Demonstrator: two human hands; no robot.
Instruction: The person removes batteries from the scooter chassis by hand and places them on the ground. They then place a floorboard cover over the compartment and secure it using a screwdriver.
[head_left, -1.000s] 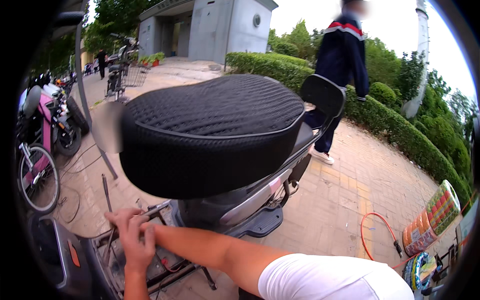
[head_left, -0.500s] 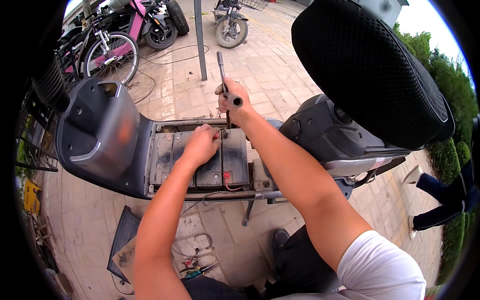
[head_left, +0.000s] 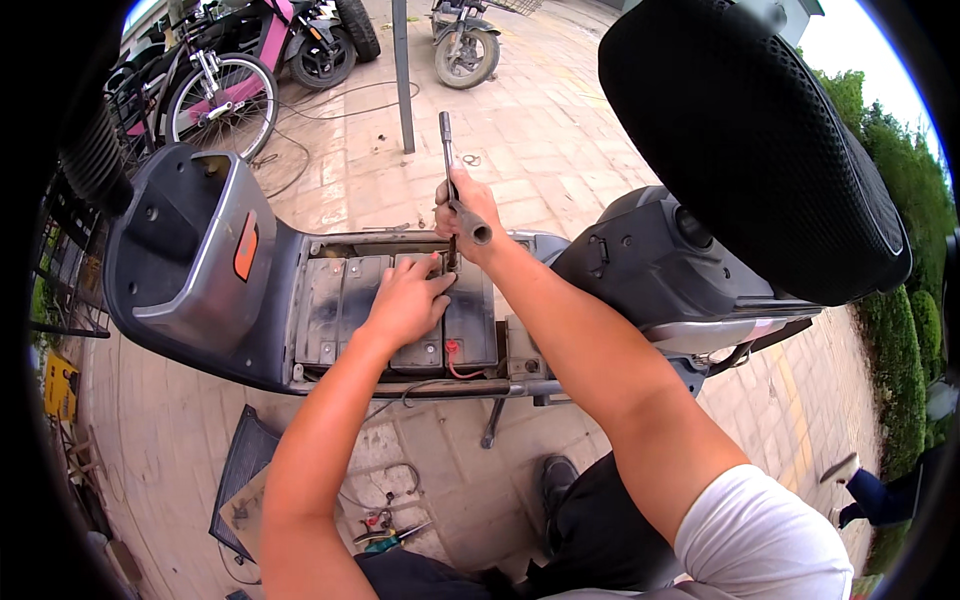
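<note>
My right hand point(head_left: 478, 200) is closed on a metal socket wrench point(head_left: 446, 137), held upright with a hollow socket end toward me. Its lower end meets the top of the rightmost of several grimy batteries point(head_left: 470, 310) in the scooter's open footboard bay. My left hand point(head_left: 405, 305) rests on the batteries, fingers apart, fingertips beside the wrench's lower end; whether they touch it I cannot tell. A red terminal cover point(head_left: 451, 346) with a red wire sits near the battery's front.
The scooter's black seat point(head_left: 740, 130) is at upper right, its grey front panel point(head_left: 200, 260) left. Parked bikes point(head_left: 220, 105) and a post point(head_left: 403, 75) stand beyond. Pliers point(head_left: 390, 540) and a black panel point(head_left: 240, 470) lie below. A walking person's leg point(head_left: 870, 490) shows at right.
The view has swung down from the seat to the battery bay. My left hand's fingers have spread slightly on the battery. The walking person has moved toward the lower right, mostly out of view.
</note>
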